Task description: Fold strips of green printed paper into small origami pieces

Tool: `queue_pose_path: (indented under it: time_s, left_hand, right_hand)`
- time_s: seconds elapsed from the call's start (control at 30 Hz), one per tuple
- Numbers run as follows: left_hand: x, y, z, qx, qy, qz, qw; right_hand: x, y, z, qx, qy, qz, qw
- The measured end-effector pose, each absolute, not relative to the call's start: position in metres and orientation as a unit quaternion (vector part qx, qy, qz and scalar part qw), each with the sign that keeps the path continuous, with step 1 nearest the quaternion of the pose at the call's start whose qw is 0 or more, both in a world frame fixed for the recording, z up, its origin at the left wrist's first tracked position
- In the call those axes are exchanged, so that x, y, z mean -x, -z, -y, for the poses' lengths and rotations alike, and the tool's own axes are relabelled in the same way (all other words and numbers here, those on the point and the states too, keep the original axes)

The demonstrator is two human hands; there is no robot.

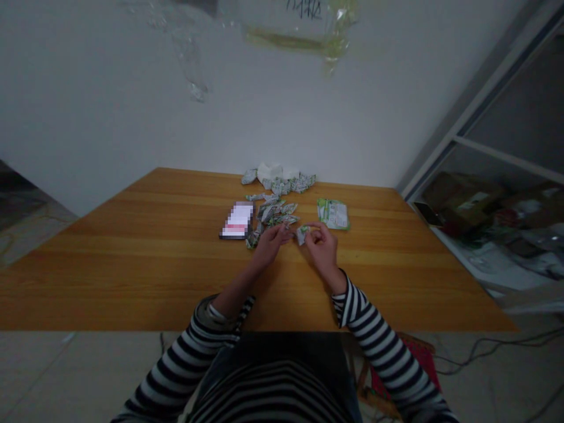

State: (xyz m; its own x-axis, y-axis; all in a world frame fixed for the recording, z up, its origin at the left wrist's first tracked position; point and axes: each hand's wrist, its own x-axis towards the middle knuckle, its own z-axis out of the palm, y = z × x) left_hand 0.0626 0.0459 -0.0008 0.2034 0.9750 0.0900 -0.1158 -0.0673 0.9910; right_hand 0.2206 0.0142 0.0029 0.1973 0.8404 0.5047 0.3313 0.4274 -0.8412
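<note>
Above the wooden table, my right hand (324,248) pinches a small white-and-green packet (302,235) between thumb and fingers. My left hand (269,244) is just left of it, its thumb and fingers pressed together. Whatever may be between those fingertips is too small to make out. Directly beyond my left hand lies a pile of crumpled printed wrappers (269,212), white, green and dark. A flat green-and-white pouch (335,214) rests on the table beyond my right hand.
A phone (238,220) with a lit, blurred screen lies left of the wrappers. Against the wall, more crumpled wrappers (286,184) sit with white tissue (269,172). The wooden table (154,252) meets the wall at the back. Shelves with boxes (467,197) stand at right.
</note>
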Motion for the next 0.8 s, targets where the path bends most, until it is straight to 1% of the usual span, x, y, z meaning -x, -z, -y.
queue_pose_path:
  time_s: [0.07, 0.1, 0.17, 0.23, 0.27, 0.33, 0.43, 0.47, 0.53, 0.6, 0.63, 0.7, 0.8]
  left_hand:
    - [-0.067, 0.000, -0.043, -0.543, -0.486, -0.394, 0.561]
    - [-0.069, 0.000, -0.041, -0.546, -0.479, -0.391, 0.566]
    - [-0.072, -0.001, -0.038, -0.551, -0.462, -0.386, 0.578]
    - [-0.073, -0.001, -0.038, -0.549, -0.455, -0.388, 0.584]
    - [-0.072, -0.001, -0.039, -0.544, -0.456, -0.391, 0.586]
    - [-0.068, -0.001, -0.042, -0.528, -0.460, -0.396, 0.594]
    - [-0.060, -0.004, -0.046, -0.511, -0.438, -0.393, 0.627]
    - [-0.057, -0.006, -0.045, -0.511, -0.420, -0.388, 0.642]
    - [-0.054, -0.011, -0.041, -0.518, -0.378, -0.372, 0.671]
    - [-0.052, -0.015, -0.036, -0.526, -0.343, -0.353, 0.694]
    - [-0.052, -0.017, -0.033, -0.529, -0.328, -0.346, 0.702]
    - [-0.053, -0.018, -0.030, -0.537, -0.307, -0.336, 0.711]
    - [-0.057, -0.017, -0.030, -0.546, -0.305, -0.337, 0.704]
  right_hand:
    - [-0.221, -0.005, -0.010, 0.510, -0.125, 0.631, 0.571]
    - [-0.220, -0.005, -0.009, 0.505, -0.110, 0.658, 0.547]
    - [-0.215, -0.006, -0.006, 0.468, -0.134, 0.719, 0.496]
    - [-0.208, -0.008, -0.004, 0.410, -0.199, 0.758, 0.466]
    - [-0.206, -0.008, -0.004, 0.380, -0.237, 0.762, 0.468]
    - [-0.205, -0.011, -0.004, 0.338, -0.293, 0.731, 0.515]
    - [-0.216, -0.015, -0.008, 0.343, -0.297, 0.643, 0.616]
    - [-0.221, -0.016, -0.010, 0.358, -0.288, 0.635, 0.621]
    - [-0.231, -0.017, -0.014, 0.366, -0.313, 0.674, 0.560]
    - [-0.237, -0.016, -0.017, 0.345, -0.391, 0.693, 0.498]
    - [-0.238, -0.015, -0.018, 0.335, -0.429, 0.684, 0.486]
    - [-0.237, -0.012, -0.019, 0.333, -0.474, 0.646, 0.497]
    - [-0.234, -0.008, -0.021, 0.362, -0.476, 0.601, 0.531]
